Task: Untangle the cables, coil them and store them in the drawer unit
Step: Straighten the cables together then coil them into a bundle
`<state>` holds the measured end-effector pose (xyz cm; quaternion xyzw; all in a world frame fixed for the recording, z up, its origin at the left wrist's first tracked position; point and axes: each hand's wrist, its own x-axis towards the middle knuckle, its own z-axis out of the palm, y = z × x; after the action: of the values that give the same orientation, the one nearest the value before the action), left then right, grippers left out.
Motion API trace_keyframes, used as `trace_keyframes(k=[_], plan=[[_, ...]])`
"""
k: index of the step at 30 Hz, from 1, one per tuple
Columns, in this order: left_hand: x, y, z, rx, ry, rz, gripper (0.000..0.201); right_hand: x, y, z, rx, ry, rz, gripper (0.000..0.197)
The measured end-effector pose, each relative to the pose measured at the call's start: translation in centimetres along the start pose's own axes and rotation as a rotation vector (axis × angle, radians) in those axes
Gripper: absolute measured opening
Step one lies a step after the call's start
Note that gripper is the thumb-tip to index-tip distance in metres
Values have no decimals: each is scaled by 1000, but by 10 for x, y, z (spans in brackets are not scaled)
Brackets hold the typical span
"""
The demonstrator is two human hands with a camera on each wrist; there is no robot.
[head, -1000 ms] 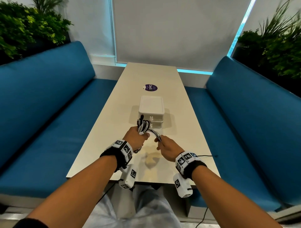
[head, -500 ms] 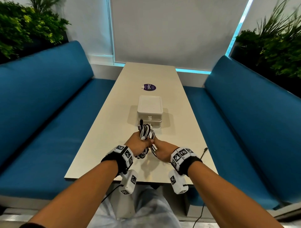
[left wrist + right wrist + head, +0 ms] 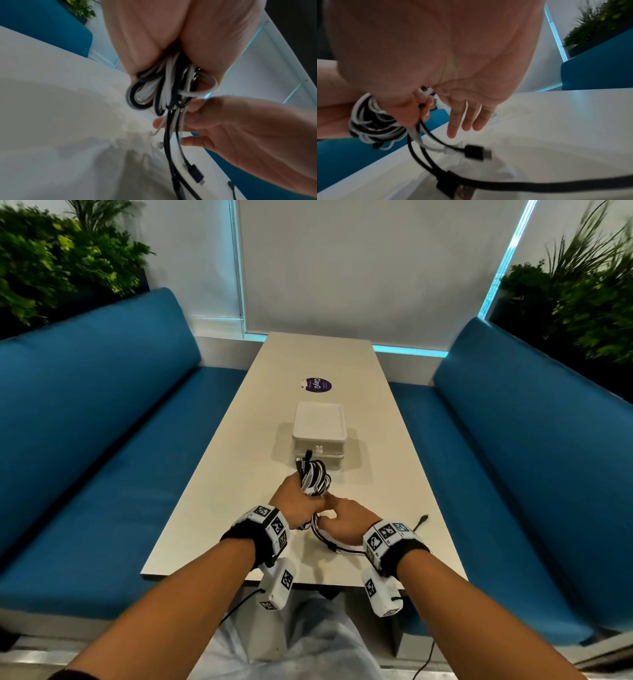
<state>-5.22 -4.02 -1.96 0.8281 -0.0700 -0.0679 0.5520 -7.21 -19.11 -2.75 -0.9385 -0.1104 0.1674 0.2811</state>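
The left hand (image 3: 297, 501) grips the cable bundle (image 3: 314, 478); the right hand (image 3: 344, 522) has closed in, pinching the loose tails (image 3: 426, 142) for another wrap.

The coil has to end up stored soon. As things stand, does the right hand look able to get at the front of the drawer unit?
Probably not yet. The right hand pinches trailing strands below the cable bundle that the left hand grips, and the bundle sits in front of the drawer unit.
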Motion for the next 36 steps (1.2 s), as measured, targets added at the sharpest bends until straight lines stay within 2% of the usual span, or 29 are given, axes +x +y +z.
trace_keyframes(k=[4, 7, 9, 14, 17, 20, 22, 25, 28, 30, 32, 36], plan=[[7, 5, -5, -21, 63, -18, 18, -4, -3, 3, -27, -30, 6, 51], [8, 8, -9, -58, 54, -46, 22, 0, 0, 7, -65, 23, -20, 35], [8, 8, -11, -87, 53, -70, 18, 0, 0, 10, -58, 28, -33, 31], [4, 8, -9, -149, 23, -108, 15, 3, -1, 20, -147, -76, -56, 32], [7, 6, -15, -1, -23, -44, 20, 5, -2, 18, -216, -77, -80, 35], [7, 2, -20, 126, -127, 21, 20, 5, -5, 10, -197, -97, -78, 34], [6, -4, -22, 177, -206, 28, 19, 6, -3, 6, -156, -127, -59, 28], [3, -12, -26, 213, -256, -1, 23, 5, 1, 1, -10, -178, -42, 15], [-2, -15, -26, 271, -333, 2, 22, 3, 2, -5, 67, -186, -48, 11], [-4, -13, -24, 350, -398, 10, 29, 4, 2, -6, 108, -182, -40, 8], [-4, -9, -22, 459, -419, 1, 35, 6, 3, -4, 154, -173, -20, 12], [2, -1, -15, 725, -371, -15, 42, 7, 0, 3, 208, -129, 9, 11]])
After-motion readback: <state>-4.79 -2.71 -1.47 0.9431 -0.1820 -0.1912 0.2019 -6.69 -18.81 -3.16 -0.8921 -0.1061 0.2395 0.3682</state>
